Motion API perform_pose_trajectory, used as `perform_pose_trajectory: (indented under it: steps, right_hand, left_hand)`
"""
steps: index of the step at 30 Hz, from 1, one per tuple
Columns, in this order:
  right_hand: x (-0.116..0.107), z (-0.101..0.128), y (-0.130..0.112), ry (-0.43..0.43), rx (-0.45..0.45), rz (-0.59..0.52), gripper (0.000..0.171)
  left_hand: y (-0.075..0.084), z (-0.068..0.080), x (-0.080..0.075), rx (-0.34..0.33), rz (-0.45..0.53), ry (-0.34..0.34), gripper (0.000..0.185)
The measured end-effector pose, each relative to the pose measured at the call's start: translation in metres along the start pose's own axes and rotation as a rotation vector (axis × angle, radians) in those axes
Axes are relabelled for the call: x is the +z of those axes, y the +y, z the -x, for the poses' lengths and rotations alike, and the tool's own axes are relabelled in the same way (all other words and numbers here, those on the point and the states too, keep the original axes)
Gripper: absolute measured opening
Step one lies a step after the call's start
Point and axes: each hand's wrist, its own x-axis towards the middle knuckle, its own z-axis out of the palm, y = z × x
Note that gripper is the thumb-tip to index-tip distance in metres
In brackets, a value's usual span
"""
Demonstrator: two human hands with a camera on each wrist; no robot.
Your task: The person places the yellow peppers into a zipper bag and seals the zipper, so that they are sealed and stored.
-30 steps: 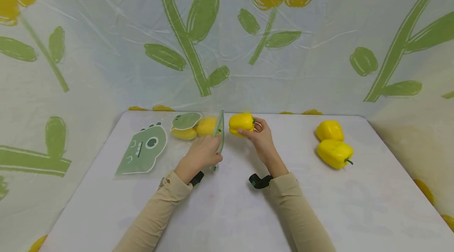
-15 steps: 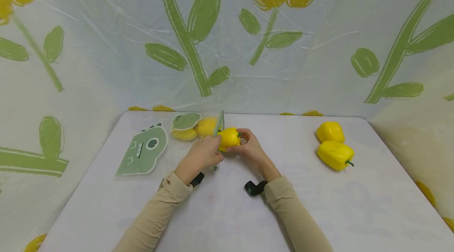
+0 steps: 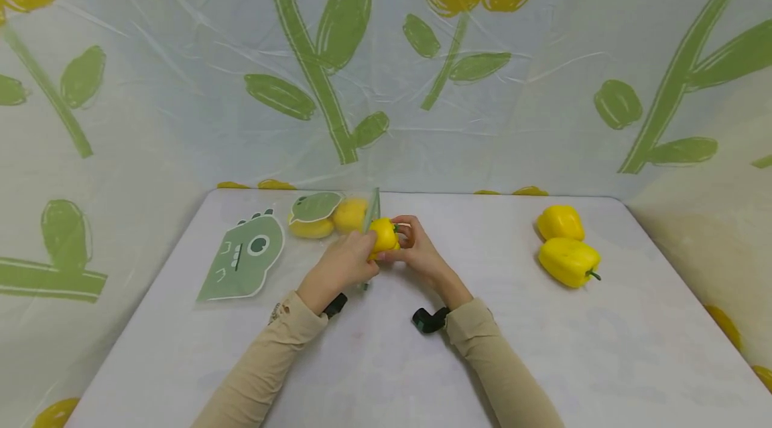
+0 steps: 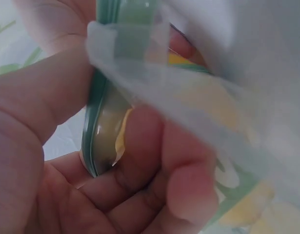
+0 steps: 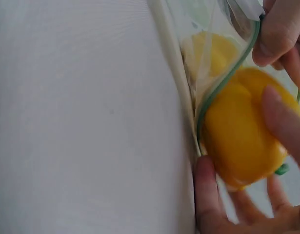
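Note:
A clear zip bag (image 3: 289, 260) with a green zip edge and a green cartoon print lies on the left of the table. My left hand (image 3: 342, 260) grips its zip edge (image 4: 93, 131) near the mouth, fingers curled round the plastic. At that mouth my right hand (image 3: 416, 250) holds a yellow bell pepper (image 3: 383, 238) by its stem end; the pepper's front part is at the green edge, partly hidden by my left hand. In the right wrist view the pepper (image 5: 245, 129) overlaps the bag's opening. Inside the bag sit yellow fruits or peppers (image 3: 351, 215), seen through the plastic.
Two more yellow bell peppers lie together on the right side: one behind (image 3: 561, 222) and one in front (image 3: 569, 262). The white table (image 3: 603, 361) ends at a flower-printed cloth backdrop (image 3: 543, 113) behind. A black wrist camera mount (image 3: 429, 321) hangs by my right wrist.
My right hand has moved left and slightly nearer, carrying the bell pepper from beside the bag into its mouth. My left hand keeps its grip on the zip edge.

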Motion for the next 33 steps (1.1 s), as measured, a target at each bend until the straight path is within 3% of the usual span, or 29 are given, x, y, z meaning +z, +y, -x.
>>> perform_pose_trajectory:
  steps: [7, 14, 25, 33]
  right_hand:
    - [-0.001, 0.000, 0.000, -0.009, 0.008, 0.126, 0.061]
    - [-0.005, 0.003, 0.000, -0.080, 0.021, 0.095, 0.068]
    - [-0.009, 0.007, -0.005, -0.159, 0.015, 0.158, 0.067]
    - [-0.021, 0.008, -0.012, 0.016, -0.066, 0.151, 0.036]
  left_hand:
    - [-0.001, 0.001, 0.000, -0.029, 0.038, -0.049, 0.019]
    - [-0.002, 0.002, 0.001, -0.022, 0.018, -0.040, 0.021]
    - [-0.001, 0.001, 0.000, -0.019, 0.036, -0.046, 0.019]
    - [0.000, 0.000, -0.003, -0.049, 0.038, -0.056, 0.021]
